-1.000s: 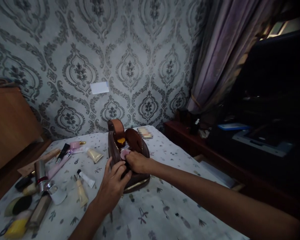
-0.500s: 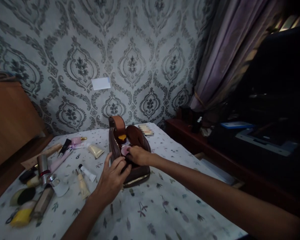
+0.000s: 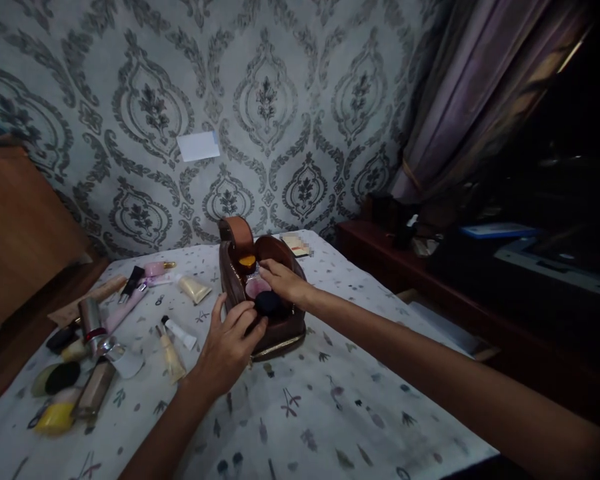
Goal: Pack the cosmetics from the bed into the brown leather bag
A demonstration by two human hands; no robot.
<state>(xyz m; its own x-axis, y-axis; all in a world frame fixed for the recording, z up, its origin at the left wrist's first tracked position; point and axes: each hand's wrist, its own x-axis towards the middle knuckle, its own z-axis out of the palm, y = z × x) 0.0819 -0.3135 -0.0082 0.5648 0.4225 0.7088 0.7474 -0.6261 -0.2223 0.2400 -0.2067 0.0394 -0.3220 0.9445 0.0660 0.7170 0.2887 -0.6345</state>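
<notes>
A brown toiletry bag with a brown strap handle stands unzipped on the bed. My left hand grips its near left rim, fingers bent over the edge. Inside the opening, my right hand rests with its fingers stretched out above the contents, nothing visible in its grasp. Close to those fingers lie a pink round item and an orange-capped jar. A dark round item sits nearer to me, beside my left fingertips. The bottom of the bag is hidden.
Left of the bag lie a cream tube, a white tube with black cap, a beige tube, a yellow item and several other cosmetics. Behind the bag is a flat pack. A patterned wall closes the back.
My right hand has drawn back and its fingers have straightened. The dark round item and more of the pink one now show inside the bag. My left hand keeps its place.
</notes>
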